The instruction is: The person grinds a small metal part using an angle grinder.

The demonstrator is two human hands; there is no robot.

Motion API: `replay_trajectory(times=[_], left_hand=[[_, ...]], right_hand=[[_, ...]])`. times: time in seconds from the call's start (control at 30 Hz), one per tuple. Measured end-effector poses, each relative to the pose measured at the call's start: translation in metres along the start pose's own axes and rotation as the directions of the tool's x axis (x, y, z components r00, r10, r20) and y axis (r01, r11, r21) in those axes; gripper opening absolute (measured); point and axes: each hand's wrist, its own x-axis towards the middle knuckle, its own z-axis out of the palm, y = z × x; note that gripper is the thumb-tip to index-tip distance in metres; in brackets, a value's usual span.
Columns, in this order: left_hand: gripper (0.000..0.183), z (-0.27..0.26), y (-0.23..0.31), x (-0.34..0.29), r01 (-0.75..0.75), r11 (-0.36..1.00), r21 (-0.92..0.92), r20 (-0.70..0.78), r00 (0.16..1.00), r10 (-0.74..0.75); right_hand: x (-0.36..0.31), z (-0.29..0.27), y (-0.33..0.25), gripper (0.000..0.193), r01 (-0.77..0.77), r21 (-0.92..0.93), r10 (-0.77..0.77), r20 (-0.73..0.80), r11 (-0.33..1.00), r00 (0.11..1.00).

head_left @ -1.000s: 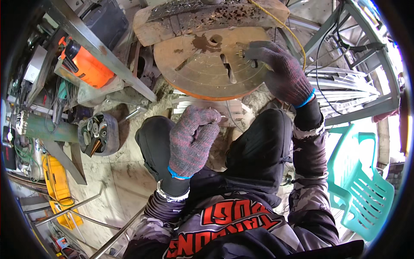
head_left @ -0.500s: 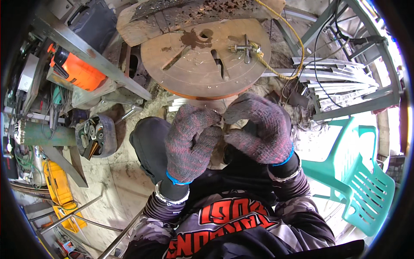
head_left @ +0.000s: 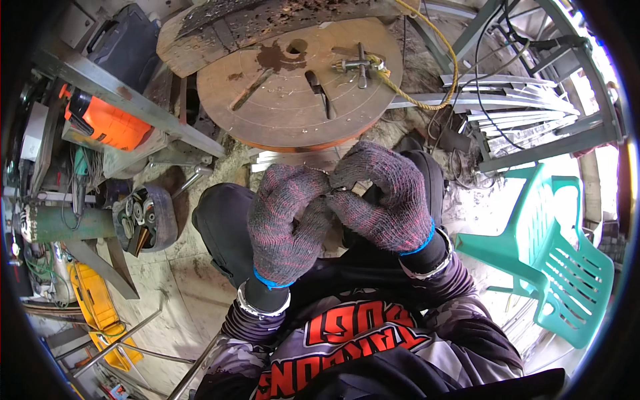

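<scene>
Both my hands wear grey-and-red knitted gloves with blue cuffs and meet in front of my knees. My left hand (head_left: 285, 220) is closed, its thumb and fingertips brought together. My right hand (head_left: 390, 203) curls from the other side, its thumb and forefinger nearly pinched against the left fingertips. A small glint shows at the right fingertips, but whatever is held there is too small to name. Just beyond them lies a round metal disc (head_left: 267, 123) with slots and a centre hole. A chuck key (head_left: 361, 65) with a yellow rope tied to it rests on the disc.
A weathered wooden board (head_left: 193, 43) leans over the disc's far edge. At right stand a green plastic chair (head_left: 533, 267) and a metal frame (head_left: 553, 153) with metal strips. On the left are an orange sprayer bottle (head_left: 113, 120), a tub of grinding discs (head_left: 163, 220) and a yellow metal piece (head_left: 93, 293).
The view has shifted slightly, moving the scene a little left and up. My right thumb and forefinger have drawn closer together, up against the left fingertips.
</scene>
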Motion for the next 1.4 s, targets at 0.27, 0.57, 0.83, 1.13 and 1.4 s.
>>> replay_trajectory(times=[0.27, 0.57, 0.83, 1.13, 1.4], left_hand=[[0.028, 0.007, -0.001, -0.004, 0.147, 0.977, -0.156, 0.138, 0.982, -0.126], [0.021, 0.011, 0.010, -0.003, 0.162, 0.981, -0.106, 0.166, 0.976, -0.143], [0.021, 0.011, 0.012, -0.006, 0.255, 0.953, -0.161, 0.185, 0.957, -0.224], [0.017, 0.013, 0.009, -0.007, 0.251, 0.957, -0.146, 0.216, 0.952, -0.217], [0.015, 0.015, 0.012, -0.008, 0.391, 0.891, -0.230, 0.276, 0.904, -0.325]], right_hand=[[-0.010, -0.012, -0.001, 0.025, -0.048, -0.016, 0.048, 0.014, 0.999, 0.999], [-0.020, -0.018, 0.007, 0.025, -0.103, 0.087, 0.102, 0.016, 0.991, 0.995], [-0.025, -0.013, 0.011, 0.022, -0.123, 0.133, 0.127, -0.025, 0.983, 0.992], [-0.027, -0.012, 0.011, 0.019, -0.180, 0.143, 0.188, -0.042, 0.973, 0.981], [-0.030, -0.013, 0.011, 0.017, -0.216, 0.197, 0.229, -0.045, 0.956, 0.972]])
